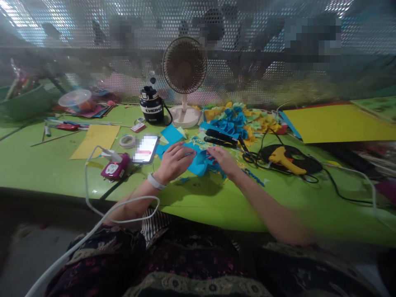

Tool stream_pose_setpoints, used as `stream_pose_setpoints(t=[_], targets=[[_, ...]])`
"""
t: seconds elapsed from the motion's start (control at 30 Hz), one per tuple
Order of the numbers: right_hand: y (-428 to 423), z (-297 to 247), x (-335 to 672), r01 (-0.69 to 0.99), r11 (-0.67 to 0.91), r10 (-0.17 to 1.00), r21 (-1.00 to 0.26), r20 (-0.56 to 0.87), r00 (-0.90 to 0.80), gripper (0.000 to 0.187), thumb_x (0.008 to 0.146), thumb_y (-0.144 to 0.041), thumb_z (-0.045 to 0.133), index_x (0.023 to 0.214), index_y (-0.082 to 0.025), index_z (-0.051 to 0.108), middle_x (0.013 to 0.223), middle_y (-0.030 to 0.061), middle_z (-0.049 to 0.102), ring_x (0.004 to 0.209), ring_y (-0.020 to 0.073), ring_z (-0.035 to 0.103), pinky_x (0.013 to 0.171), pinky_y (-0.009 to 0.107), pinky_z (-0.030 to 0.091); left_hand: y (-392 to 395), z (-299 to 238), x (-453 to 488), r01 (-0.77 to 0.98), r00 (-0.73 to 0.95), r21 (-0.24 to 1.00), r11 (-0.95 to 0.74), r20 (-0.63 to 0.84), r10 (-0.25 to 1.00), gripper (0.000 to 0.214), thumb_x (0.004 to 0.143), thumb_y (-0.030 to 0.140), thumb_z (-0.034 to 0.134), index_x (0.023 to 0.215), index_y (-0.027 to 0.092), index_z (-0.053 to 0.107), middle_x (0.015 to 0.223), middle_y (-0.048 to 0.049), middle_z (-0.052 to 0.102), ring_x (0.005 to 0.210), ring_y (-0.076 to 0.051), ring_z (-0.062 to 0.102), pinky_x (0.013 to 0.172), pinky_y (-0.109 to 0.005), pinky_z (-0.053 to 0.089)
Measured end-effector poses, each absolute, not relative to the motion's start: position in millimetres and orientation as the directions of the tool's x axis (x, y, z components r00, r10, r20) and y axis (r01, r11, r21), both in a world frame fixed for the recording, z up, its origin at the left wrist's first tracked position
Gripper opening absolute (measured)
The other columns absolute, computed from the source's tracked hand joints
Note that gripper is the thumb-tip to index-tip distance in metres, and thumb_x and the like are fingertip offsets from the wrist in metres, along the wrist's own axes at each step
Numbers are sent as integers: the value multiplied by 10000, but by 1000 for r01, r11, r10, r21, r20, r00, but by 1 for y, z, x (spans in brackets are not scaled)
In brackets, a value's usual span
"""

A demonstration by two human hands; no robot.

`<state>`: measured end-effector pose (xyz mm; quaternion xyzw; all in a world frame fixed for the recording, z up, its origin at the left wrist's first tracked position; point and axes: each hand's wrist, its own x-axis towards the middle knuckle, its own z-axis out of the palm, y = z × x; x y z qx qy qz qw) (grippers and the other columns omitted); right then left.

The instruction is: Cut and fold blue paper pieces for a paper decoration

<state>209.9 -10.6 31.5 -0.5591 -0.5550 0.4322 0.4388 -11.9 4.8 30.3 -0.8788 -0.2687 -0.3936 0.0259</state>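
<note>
Over the middle of the green table, a piece of blue paper [199,164] is between my two hands. My left hand [177,162], with a white band at the wrist, has its fingers closed on the paper's left side. The fingers of my right hand [223,160] pinch its right edge; their tips are partly hidden. Just beyond lie flat blue sheets [172,134], small yellow and blue scraps, and a black stapler [221,138]. A pair of scissors [247,156] rests to the right of my right hand.
Behind stand a fan [185,66], a black jug [151,106] and a heap of blue and yellow paper flowers [238,119]. A yellow glue gun [286,161] with its cord lies right. To the left are a phone [145,149], tape roll [127,141] and purple power socket [115,167] with a white cable.
</note>
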Motion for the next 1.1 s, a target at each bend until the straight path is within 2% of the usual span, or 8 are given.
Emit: stream_pose_setpoints(t=[0.33, 0.47, 0.57, 0.67, 0.73, 0.83, 1.0, 1.1], targets=[[-17, 35, 210, 211, 5, 998, -977, -10, -69, 371, 676, -555, 729, 715, -197, 637, 599, -11, 621, 538, 130, 565, 546, 268, 451, -1, 28, -3, 319, 570, 336, -886, 680, 462, 119, 882, 311, 657, 984, 295, 717, 1054, -33, 738, 1005, -198, 683, 1047, -448, 479], [-16, 34, 217, 274, 213, 977, -938, 203, -67, 295, 754, -495, 698, 805, -205, 717, 726, 21, 679, 637, 159, 612, 632, 311, 500, -10, 33, 0, 352, 403, 464, -813, 708, 579, 250, 838, 446, 682, 936, 221, 736, 954, -93, 730, 899, -222, 669, 853, -392, 540], [-19, 35, 220, 487, 488, 861, -724, 489, -137, 258, 873, -443, 623, 890, -237, 777, 862, 60, 706, 790, 195, 639, 741, 343, 516, -12, 34, 5, 247, 321, 750, -613, 533, 783, 420, 914, 522, 557, 730, 177, 712, 744, -92, 691, 735, -191, 645, 730, -341, 540], [-22, 31, 220, 608, 676, 707, -417, 600, -375, 271, 949, -370, 544, 998, -262, 787, 911, 78, 719, 851, 206, 651, 764, 343, 519, -8, 30, 11, 39, 415, 992, -118, 91, 905, 574, 885, 664, 512, 680, 152, 672, 657, -81, 678, 628, -172, 648, 654, -323, 560], [-22, 28, 219, 616, 747, 618, -250, 604, -504, 277, 969, -313, 516, 1028, -257, 780, 910, 81, 728, 846, 202, 658, 745, 331, 525, -4, 27, 13, -74, 442, 987, 140, -94, 892, 520, 775, 649, 679, 667, 143, 628, 617, -44, 658, 579, -144, 640, 625, -292, 568], [-21, 28, 219, 606, 787, 533, -118, 625, -570, 263, 968, -301, 527, 1038, -218, 767, 920, 85, 743, 848, 199, 670, 737, 316, 539, 1, 27, 13, -158, 442, 948, 276, -182, 879, 467, 621, 473, 878, 662, 137, 556, 609, -3, 653, 538, -99, 629, 595, -230, 555], [-17, 52, 241, 848, 487, 769, -208, 563, -303, 278, 948, -319, 520, 1068, -198, 741, 1017, 100, 750, 898, 217, 687, 776, 325, 533, 5, 30, 9, -190, 435, 911, 367, -257, 863, 430, 665, 314, 882, 756, 153, 494, 743, -46, 732, 540, -109, 664, 568, -235, 558], [-14, 72, 271, 988, 70, 968, -141, 248, -33, 260, 893, -323, 550, 1030, -206, 737, 1003, 98, 745, 842, 245, 686, 679, 322, 486, 6, 28, 8, -230, 433, 902, 366, -241, 868, 458, 656, 264, 887, 769, 167, 454, 815, -56, 748, 628, -140, 706, 590, -247, 558]])
